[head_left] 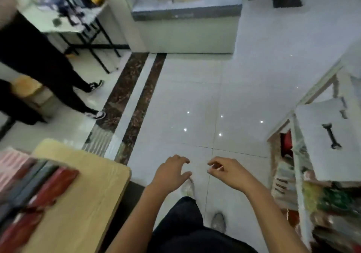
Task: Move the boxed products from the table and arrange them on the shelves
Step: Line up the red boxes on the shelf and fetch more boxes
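Pale glossy tiled floor filled most of the view, crossed by two dark marbled strips, with a glass display counter at the far end and a second person in black standing at far left beside a folding table. Light wooden table sat at lower left, its right edge and rounded far-right corner bare. White shelves stood along the right, lower tiers already stocked with packets; details blurred. Boxed products lay in a tight overlapping row along the table's left side, running toward its near-left corner: long flat cartons, red, grey and pink. Judged light and stiff, probably card with a smooth printed finish, so possibly slippery when stacked, and the corners looked easy to crush. Best hold judged to be across the long sides, one hand at each end, lifting a few together from the row's right end. Left hand and right hand were out over the floor between table and shelves, near each other but apart, fingers loosely curled and neither gripping a box. A pale streak at the right fingertips was too blurred to identify.
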